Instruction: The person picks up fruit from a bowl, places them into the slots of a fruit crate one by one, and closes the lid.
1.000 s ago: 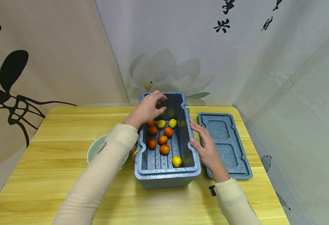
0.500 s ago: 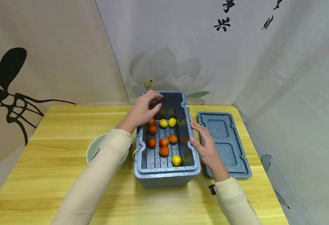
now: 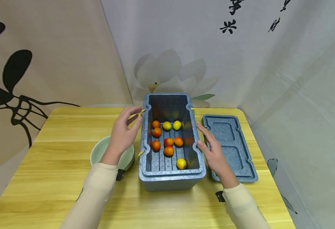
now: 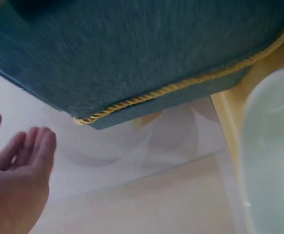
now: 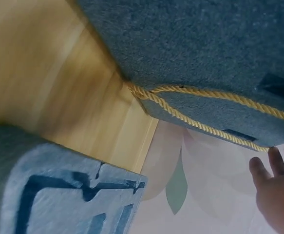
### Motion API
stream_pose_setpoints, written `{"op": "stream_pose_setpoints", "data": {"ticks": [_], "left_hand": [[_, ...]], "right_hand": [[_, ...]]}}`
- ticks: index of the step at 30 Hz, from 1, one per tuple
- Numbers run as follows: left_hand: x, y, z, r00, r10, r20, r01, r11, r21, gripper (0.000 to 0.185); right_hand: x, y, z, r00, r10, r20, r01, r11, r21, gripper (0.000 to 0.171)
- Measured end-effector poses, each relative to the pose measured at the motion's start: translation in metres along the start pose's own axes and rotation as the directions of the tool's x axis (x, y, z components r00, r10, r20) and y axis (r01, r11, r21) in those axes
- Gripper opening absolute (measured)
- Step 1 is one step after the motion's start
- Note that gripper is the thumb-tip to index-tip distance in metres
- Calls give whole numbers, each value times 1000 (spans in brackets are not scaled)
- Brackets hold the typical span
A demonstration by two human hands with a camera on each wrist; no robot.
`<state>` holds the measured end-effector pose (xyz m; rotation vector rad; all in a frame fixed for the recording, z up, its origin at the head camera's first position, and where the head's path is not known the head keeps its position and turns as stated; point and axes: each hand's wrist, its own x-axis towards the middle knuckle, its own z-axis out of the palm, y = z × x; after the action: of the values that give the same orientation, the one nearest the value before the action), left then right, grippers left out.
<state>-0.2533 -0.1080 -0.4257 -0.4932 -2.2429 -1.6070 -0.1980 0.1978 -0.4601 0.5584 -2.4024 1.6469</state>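
Observation:
A blue-grey foam box stands on the table, holding several red-orange fruits and a few yellow fruits on its ribbed floor. Just outside its left rim is my left hand, fingers loosely bent and holding nothing; in the left wrist view it hovers near the yellow rope on the box's side. Whether it touches the rim I cannot tell. My right hand has its fingertips at the right outer side of the box, fingers extended. A second stretch of rope shows in the right wrist view.
A pale green bowl sits left of the box, partly behind my left hand. The foam lid lies flat to the right, with recessed panels. Behind the wooden table hangs a printed cloth.
My left hand has come out from over the box, moving left and nearer to me. Inside, a red-orange fruit and a yellow one shifted slightly. My right hand has stayed by the box side.

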Motion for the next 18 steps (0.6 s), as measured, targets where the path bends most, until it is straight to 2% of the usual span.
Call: {"op": "stream_pose_setpoints", "data": {"ticks": [3, 5, 7, 10, 12, 13, 15, 16, 18], "left_hand": [[-31, 4, -6, 994, -79, -70, 78, 997, -9, 31], [-57, 5, -7, 984, -121, -132, 115, 992, -53, 32], [-85, 4, -5, 969, -142, -202, 122, 987, -109, 33], [-123, -2, 6, 938, -161, -305, 101, 974, -203, 33], [-145, -8, 15, 920, -184, -346, 115, 971, -211, 30], [-154, -10, 20, 909, -210, -360, 142, 968, -206, 29], [-173, -11, 30, 877, -289, -383, 230, 954, -191, 25], [-182, -10, 35, 853, -349, -389, 296, 936, -190, 23], [-199, -7, 46, 793, -484, -368, 447, 875, -188, 21]], "right_hand": [[-11, 16, -7, 999, 45, 9, -45, 998, 34, 48], [-23, 27, -13, 997, 72, 1, -72, 996, 56, 46], [-37, 33, -20, 994, 113, -12, -112, 992, 62, 42], [-57, 42, -28, 986, 164, -36, -162, 984, 71, 39], [-69, 47, -32, 980, 194, -45, -191, 979, 70, 39], [-74, 50, -34, 977, 206, -46, -203, 977, 68, 40], [-83, 54, -37, 974, 221, -46, -217, 973, 79, 40], [-87, 55, -39, 972, 229, -46, -226, 971, 75, 40], [-97, 57, -45, 964, 261, -54, -258, 964, 62, 40]]}}
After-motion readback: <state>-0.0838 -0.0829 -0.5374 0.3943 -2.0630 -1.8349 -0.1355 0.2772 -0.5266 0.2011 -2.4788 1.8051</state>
